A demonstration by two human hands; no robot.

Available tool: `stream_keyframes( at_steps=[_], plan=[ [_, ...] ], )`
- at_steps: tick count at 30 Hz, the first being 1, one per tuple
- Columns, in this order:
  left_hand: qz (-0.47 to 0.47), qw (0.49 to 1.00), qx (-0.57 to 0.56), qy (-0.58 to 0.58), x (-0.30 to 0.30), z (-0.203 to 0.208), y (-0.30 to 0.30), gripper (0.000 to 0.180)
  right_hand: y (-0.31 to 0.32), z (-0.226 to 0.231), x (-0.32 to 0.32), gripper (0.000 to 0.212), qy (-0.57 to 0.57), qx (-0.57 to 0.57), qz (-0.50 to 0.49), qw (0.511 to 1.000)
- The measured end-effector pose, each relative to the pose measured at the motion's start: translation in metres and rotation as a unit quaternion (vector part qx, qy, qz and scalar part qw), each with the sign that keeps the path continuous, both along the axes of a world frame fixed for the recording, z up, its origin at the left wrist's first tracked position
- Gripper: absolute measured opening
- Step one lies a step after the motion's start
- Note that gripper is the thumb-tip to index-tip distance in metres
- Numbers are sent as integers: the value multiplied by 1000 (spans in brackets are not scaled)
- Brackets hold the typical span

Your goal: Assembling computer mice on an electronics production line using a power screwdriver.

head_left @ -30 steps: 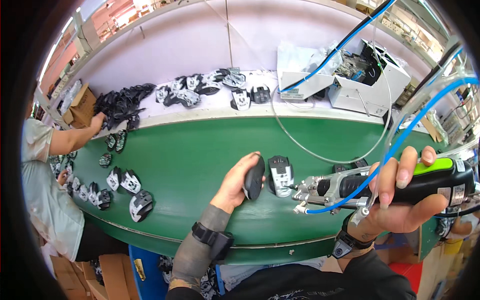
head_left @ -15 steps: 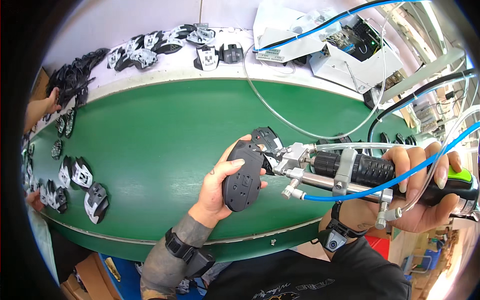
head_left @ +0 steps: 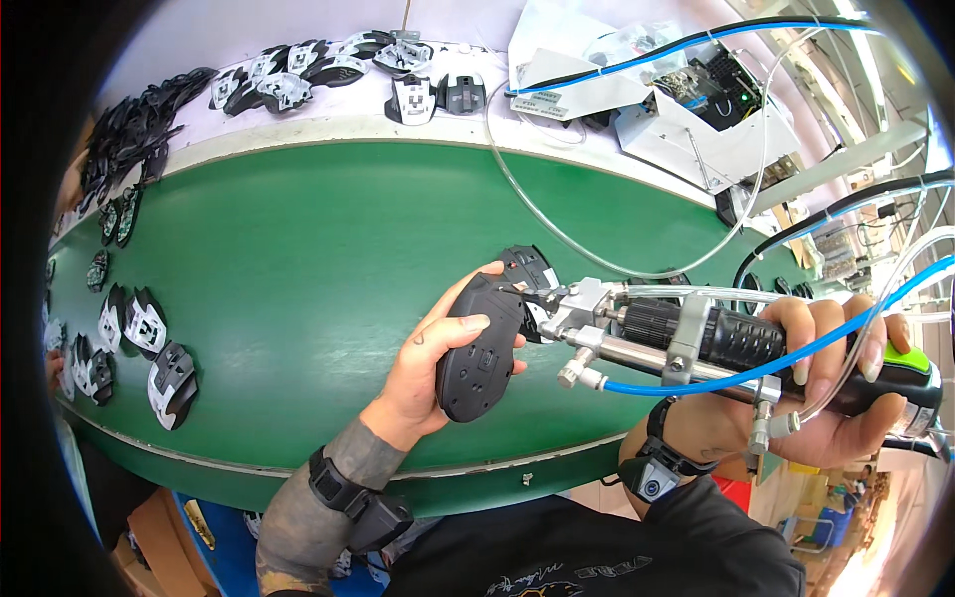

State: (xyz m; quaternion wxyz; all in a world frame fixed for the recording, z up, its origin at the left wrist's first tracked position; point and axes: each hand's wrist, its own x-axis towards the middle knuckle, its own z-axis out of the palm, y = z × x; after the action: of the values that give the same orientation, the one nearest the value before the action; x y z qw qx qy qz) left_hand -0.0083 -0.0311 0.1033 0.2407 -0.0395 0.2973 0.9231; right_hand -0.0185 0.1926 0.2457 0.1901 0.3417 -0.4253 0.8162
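My left hand [head_left: 418,368] is closed round a black computer mouse [head_left: 476,370], held underside up above the green belt with my thumb across it. In my right hand [head_left: 832,324] is a black powered screwdriver [head_left: 756,340] with a metal feed head [head_left: 587,310] and a blue hose. Its thin tip meets the mouse near the upper end; whether a screw sits there is too small to tell. Behind the held mouse, partly hidden, another black-and-grey mouse [head_left: 531,265] lies on the belt.
Several mouse shells [head_left: 410,100] line the white shelf beyond the green belt [head_left: 318,239]. More mice [head_left: 174,386] lie on the left, near a co-worker's partly visible hand [head_left: 55,366]. An open white machine [head_left: 686,129] stands back right; a clear hose [head_left: 587,254] loops over the belt.
The screwdriver's tip sits slightly farther left, on the mouse's upper end. Mice on the left have shifted leftward. The co-worker's hand by the black parts has mostly left the view, which has tilted slightly.
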Motion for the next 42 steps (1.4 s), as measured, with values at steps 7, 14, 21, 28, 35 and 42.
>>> stream_keyframes(
  at_steps=[7, 14, 21, 28, 35, 42],
  plan=[
    [6, 1000, -22, 14, 0, 0, 5, 63, 2, 4, 3, 46, 15, 23, 22, 999],
    [149, 986, -51, -47, -15, -8, -6, 61, 14, 7, -1, 47, 22, 38, 19, 999],
    [130, 991, -23, -20, -11, -3, -5, 62, 9, 2, -6, 49, 21, 57, -2, 998],
    [87, 995, 42, 4, -7, 2, -1, 67, 7, 6, -6, 47, 15, 59, 23, 998],
    [68, 996, 45, 19, -5, 4, -2, 70, 4, 5, -9, 46, 8, 46, 18, 999],
    [56, 996, 65, 23, -3, 10, -2, 69, 7, 9, -6, 47, 10, 38, 39, 998]
  ],
)
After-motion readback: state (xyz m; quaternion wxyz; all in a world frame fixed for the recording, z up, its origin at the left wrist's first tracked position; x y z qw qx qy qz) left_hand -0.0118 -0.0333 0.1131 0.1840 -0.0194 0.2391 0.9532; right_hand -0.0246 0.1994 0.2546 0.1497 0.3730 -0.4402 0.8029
